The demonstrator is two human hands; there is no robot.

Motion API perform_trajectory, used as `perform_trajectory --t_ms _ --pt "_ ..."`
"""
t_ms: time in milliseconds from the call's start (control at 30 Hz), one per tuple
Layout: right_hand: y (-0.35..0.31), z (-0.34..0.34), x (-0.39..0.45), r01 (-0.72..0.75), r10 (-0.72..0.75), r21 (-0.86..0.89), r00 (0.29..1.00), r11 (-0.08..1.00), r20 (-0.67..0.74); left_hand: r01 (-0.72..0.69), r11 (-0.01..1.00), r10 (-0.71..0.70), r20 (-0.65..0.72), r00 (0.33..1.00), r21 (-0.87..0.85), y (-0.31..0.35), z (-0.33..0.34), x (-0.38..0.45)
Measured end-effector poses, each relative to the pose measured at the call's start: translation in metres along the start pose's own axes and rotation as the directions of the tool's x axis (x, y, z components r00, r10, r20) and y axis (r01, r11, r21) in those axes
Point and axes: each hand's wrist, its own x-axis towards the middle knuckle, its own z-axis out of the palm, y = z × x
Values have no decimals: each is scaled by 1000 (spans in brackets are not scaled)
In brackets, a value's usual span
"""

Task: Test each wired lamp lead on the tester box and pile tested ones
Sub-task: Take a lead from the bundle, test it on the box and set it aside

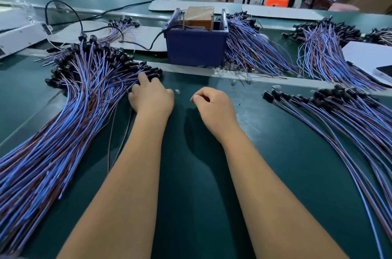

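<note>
A big pile of lamp leads (70, 114), blue and brown wires with black sockets, fans out on the left of the green table. My left hand (151, 96) lies palm down on that pile's right edge. One finger stretches onto the sockets and the other fingertips are hidden among the wires. My right hand (212, 106) hovers mid-table with fingers curled and thumb against the forefinger; nothing shows in it. The tester box (196, 46), a blue bin with a brown block inside, stands behind the hands. A thinner pile of leads (331, 110) lies to the right.
More lead bundles (254, 51) lie beside and behind the tester box, and others (324, 46) at the far right. Small clear bulbs (220, 72) are scattered along the metal rail. A black cable (152, 42) runs to the box. A white sheet (369, 57) lies far right.
</note>
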Motion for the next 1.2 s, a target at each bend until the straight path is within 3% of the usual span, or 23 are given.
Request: perform_trajectory --t_ms 167,400,467,600,700,833,933,1033,1100,1200 --pt "0 0 2 -11 11 37 1000 999 -21 10 999 -8 -69 998 31 1 5 -4" --pt "1 -1 3 -14 15 70 1000 997 -6 -9 960 -58 -233 971 -279 -5 5 -9" --pt "-1 -2 1 13 -10 89 1000 996 -28 -121 886 -26 -309 951 -448 -5 2 -9" --pt "-6 -4 0 23 -1 327 998 945 -65 -360 607 1 -452 892 -709 5 -14 -17" --pt "-10 -1 4 -89 84 602 996 793 38 -496 504 119 -512 851 -708 23 -19 -33" --pt "-9 -12 8 -228 -4 915 970 333 243 -555 312 364 -443 819 -771 62 -20 -67" --pt "-8 -23 11 -240 -75 963 965 118 250 -409 116 424 -327 845 -905 81 -22 -86" --pt "2 -31 11 -222 -12 972 975 80 224 -131 23 562 -96 821 -991 82 -20 -89" --pt "6 -36 8 -248 47 968 968 48 245 40 22 709 44 704 -999 75 -17 -84" --pt "5 -44 7 -210 157 978 966 0 207 274 59 884 178 432 -960 59 -13 -74"
